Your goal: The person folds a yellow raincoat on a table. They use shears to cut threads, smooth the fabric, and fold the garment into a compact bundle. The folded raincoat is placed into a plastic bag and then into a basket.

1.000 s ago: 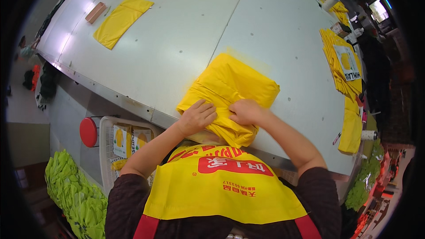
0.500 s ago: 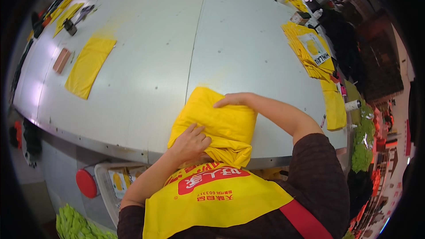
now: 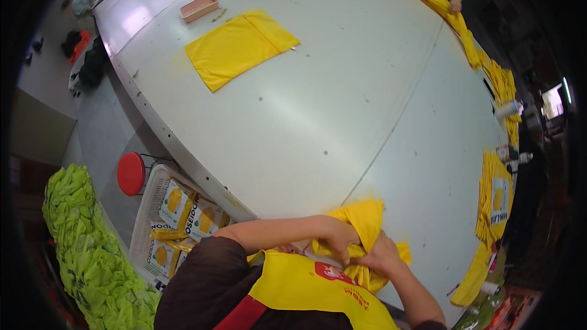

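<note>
Close to my body at the table's front edge is a bunched piece of thin yellow fabric [image 3: 362, 219], gathered and partly upright. My left hand [image 3: 342, 239] grips it from the left side, with the fingers curled down around it. On the other side, my right hand [image 3: 383, 255] holds the same fabric, its thumb and fingers pressed into the folds. The two hands nearly meet, and cloth sticks out above and beyond them. What kind of article the fabric is cannot be made out.
A flat yellow folded piece [image 3: 241, 46] lies across the table [image 3: 293, 110], near a pink tray [image 3: 199, 8]. Stacked yellow pieces [image 3: 489, 208] line the right edge. Left of me are a white basket of packets [image 3: 139, 250], a red stool [image 3: 131, 173] and lime-green fabric [image 3: 92, 263]. Another person's hand [image 3: 456, 2] touches yellow cloth.
My view has turned left. The fabric, spread as a broad folded pad under both hands before, is now bunched up and gripped between them.
</note>
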Available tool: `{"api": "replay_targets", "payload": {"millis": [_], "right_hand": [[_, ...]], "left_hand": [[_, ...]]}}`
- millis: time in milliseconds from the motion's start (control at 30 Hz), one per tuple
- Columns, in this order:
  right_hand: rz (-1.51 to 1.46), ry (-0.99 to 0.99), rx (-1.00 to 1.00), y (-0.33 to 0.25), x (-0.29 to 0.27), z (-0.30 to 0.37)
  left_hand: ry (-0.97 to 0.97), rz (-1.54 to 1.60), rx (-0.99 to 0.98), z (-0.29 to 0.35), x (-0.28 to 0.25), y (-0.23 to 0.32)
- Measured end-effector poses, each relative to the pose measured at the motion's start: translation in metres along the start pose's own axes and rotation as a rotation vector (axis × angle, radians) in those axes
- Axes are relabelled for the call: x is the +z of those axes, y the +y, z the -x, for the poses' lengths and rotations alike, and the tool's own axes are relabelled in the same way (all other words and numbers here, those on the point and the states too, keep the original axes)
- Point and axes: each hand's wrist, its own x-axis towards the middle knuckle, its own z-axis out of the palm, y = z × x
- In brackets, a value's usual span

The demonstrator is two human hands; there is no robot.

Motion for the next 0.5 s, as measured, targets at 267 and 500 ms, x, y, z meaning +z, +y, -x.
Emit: {"api": "replay_targets", "payload": {"millis": [267,500], "right_hand": [[-0.68,0.048,0.339,0.107,0.031,0.034],[-1.318,0.538,0.463,0.174,0.085,0.101]], "left_hand": [[1.329,-0.794,-0.676,0.157,-0.252,-0.176],[1.108,-0.934,-1.06,0.229,-0.279,-0.2]]}}
